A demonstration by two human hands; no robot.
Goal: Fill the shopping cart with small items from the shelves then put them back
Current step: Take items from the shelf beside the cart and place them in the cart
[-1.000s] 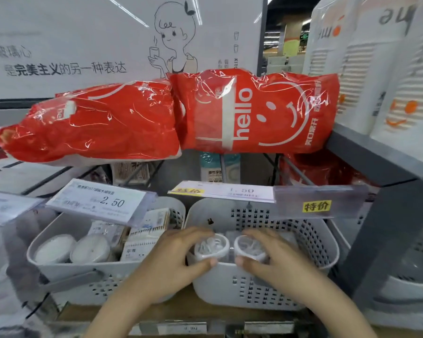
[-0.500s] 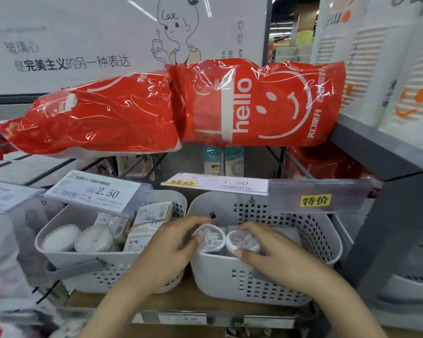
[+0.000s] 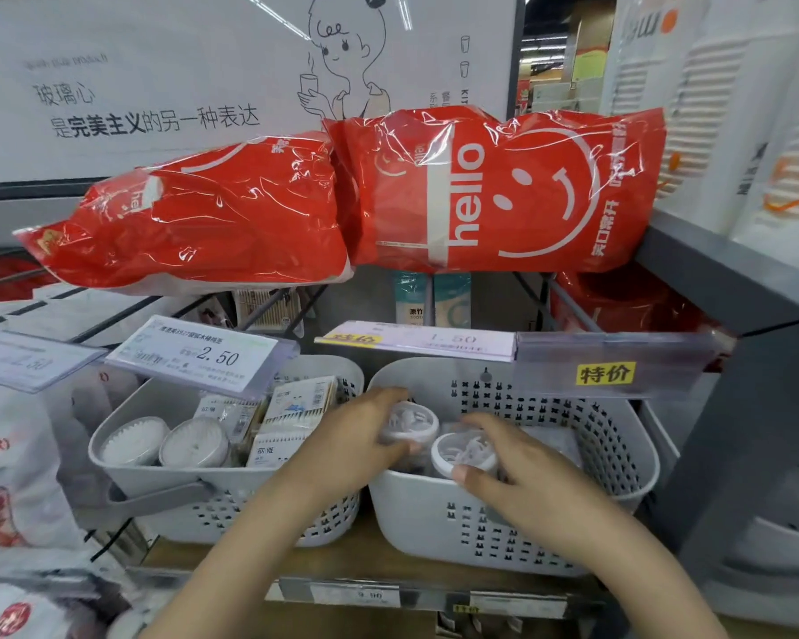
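Two small clear round tubs sit inside a white perforated basket (image 3: 586,495) on the shelf. My left hand (image 3: 356,449) grips the left tub (image 3: 409,419), fingers curled round its top and side. My right hand (image 3: 522,468) holds the right tub (image 3: 467,451), thumb at its near side and fingers over its far side. Both tubs sit low in the basket's left half, close together. No shopping cart shows in this view.
A second white basket (image 3: 167,481) to the left holds round white tubs and boxed cotton swabs. Price tags (image 3: 199,352) overhang both baskets. Red "hello" bags (image 3: 494,191) lie on the wire rack above. A grey shelf post (image 3: 729,454) stands right.
Both hands have moved deeper into the right basket with the tubs, the left tub now slightly farther back than the right. The view has drawn closer and tilted down.
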